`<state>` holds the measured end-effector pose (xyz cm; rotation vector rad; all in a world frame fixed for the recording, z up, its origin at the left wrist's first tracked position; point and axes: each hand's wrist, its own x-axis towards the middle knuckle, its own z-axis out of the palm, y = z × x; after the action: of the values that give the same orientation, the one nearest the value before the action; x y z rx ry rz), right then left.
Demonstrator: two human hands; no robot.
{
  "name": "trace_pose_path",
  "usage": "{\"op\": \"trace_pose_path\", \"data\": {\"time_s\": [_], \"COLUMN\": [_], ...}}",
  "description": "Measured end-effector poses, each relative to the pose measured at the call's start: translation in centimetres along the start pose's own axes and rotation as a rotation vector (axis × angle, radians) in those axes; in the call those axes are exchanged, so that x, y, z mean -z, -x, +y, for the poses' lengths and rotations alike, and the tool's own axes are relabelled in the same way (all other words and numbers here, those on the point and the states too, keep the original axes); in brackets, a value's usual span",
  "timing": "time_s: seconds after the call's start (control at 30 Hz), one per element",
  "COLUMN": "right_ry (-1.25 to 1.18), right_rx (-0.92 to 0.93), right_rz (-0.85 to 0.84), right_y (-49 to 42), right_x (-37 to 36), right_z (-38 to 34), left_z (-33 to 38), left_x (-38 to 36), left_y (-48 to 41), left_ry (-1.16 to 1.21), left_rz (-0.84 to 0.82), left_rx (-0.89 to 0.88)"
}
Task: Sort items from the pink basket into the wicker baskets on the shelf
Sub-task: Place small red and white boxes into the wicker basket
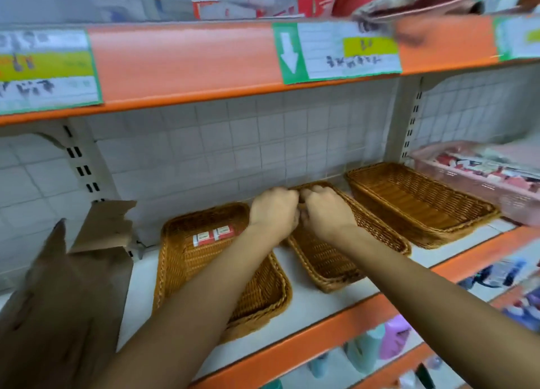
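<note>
Three wicker baskets stand side by side on the white shelf. The left basket (171, 271) holds two small red-and-white boxes (214, 234) at its far end. My left hand (273, 212) and my right hand (327, 212) meet knuckle to knuckle over the far end of the middle basket (330, 269). Their fingers curl downward, and whatever is under them is hidden. The right basket (423, 210) shows nothing inside. The pink basket (496, 194), full of red and white items, sits on the shelf at the far right.
An open brown cardboard box (73, 286) stands at the left of the shelf. The orange-edged upper shelf (181, 64) with price labels hangs close above. Coloured bottles (391, 339) fill the shelf below.
</note>
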<state>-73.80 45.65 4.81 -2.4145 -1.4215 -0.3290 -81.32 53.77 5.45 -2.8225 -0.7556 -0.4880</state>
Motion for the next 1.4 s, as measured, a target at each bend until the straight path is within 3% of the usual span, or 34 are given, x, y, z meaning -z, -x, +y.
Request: {"op": "trace_pose_path", "data": {"time_s": [0.5, 0.83, 1.1, 1.4], "right_ry": [0.074, -0.029, 0.034, 0.055], "right_rx": [-0.241, -0.384, -0.458, -0.429], "right_rz": [0.069, 0.136, 0.133, -0.126], "right_y": [8.6, 12.9, 10.1, 1.8], "right_x": [8.4, 11.5, 11.4, 9.2], "right_z": [24.1, 37.6, 44.9, 50.6], "left_z": [24.3, 38.4, 42.0, 43.4], "left_x": [0.4, -0.6, -3.2, -6.7], "left_y": [-6.0, -10.8, -17.8, -25.1], "left_ry": [0.304, 0.440, 0.348, 0.144], "left_rz": [0.078, 0.016, -0.054, -0.295], "left_rx": [-0.203, -0.326, -0.284, -0.127]}}
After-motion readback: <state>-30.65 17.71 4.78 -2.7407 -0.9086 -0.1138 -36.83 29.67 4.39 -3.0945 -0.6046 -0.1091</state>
